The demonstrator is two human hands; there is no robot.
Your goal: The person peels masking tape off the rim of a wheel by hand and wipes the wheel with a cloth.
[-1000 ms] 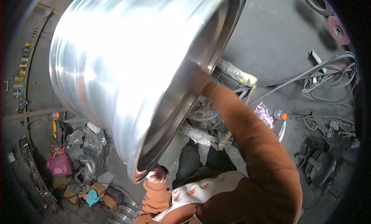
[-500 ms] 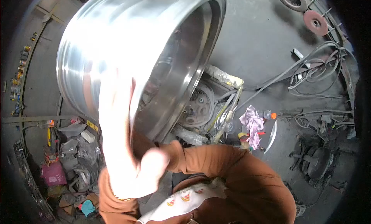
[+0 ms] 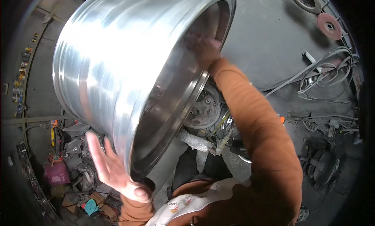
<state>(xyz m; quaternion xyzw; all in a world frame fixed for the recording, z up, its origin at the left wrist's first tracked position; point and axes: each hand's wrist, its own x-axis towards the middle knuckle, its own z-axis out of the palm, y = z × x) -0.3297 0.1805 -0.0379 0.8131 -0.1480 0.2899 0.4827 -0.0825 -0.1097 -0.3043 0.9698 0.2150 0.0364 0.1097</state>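
Note:
A large polished metal wheel rim (image 3: 105, 66) fills the upper left, tilted, with its open side facing right and down. Close by its lower edge is my left hand (image 3: 113, 167), fingers spread, palm toward the rim; it holds nothing, and whether it touches the metal I cannot tell. My right hand (image 3: 204, 52) reaches into the rim's opening near the upper right of the inner wall. Shadow and motion smear its fingers, so any grip is hidden.
A round slotted metal part (image 3: 203, 109) sits behind the rim, beside a plastic-wrapped bar (image 3: 193, 141). Abrasive discs (image 3: 329, 26) hang at upper right, above looped cables (image 3: 332, 75). Clutter with a purple bag (image 3: 57, 173) lies at lower left.
My left hand has slid down and left from across the rim's outer face to its lower edge. My right hand has moved up and right inside the opening. The rim looks slightly shifted.

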